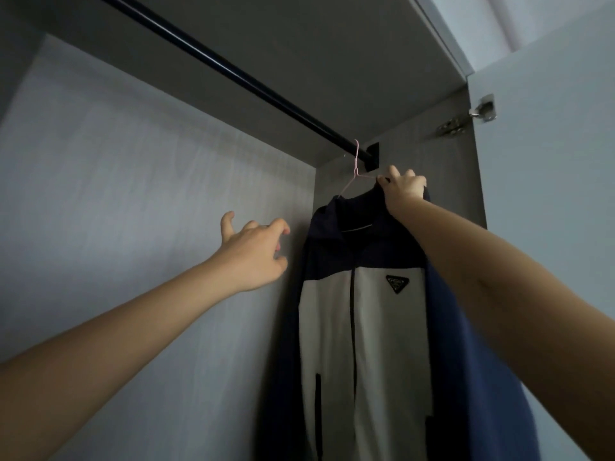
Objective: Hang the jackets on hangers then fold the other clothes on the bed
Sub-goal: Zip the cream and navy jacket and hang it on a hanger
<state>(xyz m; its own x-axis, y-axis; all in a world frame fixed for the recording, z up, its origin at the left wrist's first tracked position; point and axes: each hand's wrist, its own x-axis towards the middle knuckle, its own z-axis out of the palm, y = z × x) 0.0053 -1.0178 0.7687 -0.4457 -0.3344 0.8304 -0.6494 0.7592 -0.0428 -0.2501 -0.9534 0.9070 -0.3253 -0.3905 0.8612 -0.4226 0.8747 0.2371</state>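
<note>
A navy and white zip jacket (362,327) with a small black triangle badge hangs on a thin pink hanger (356,168). The hanger's hook sits over the dark wardrobe rail (233,68) at its right end. My right hand (404,188) pinches the jacket's collar at the top right, just by the hanger's arm. My left hand (256,254) hovers in the air to the left of the jacket's shoulder, fingers loosely curled, holding nothing and touching nothing.
The wardrobe's grey back panel (133,227) fills the left side. Its side wall stands right behind the jacket, and the open door (549,211) with a metal hinge (479,111) is at the right. The rail's left stretch carries nothing.
</note>
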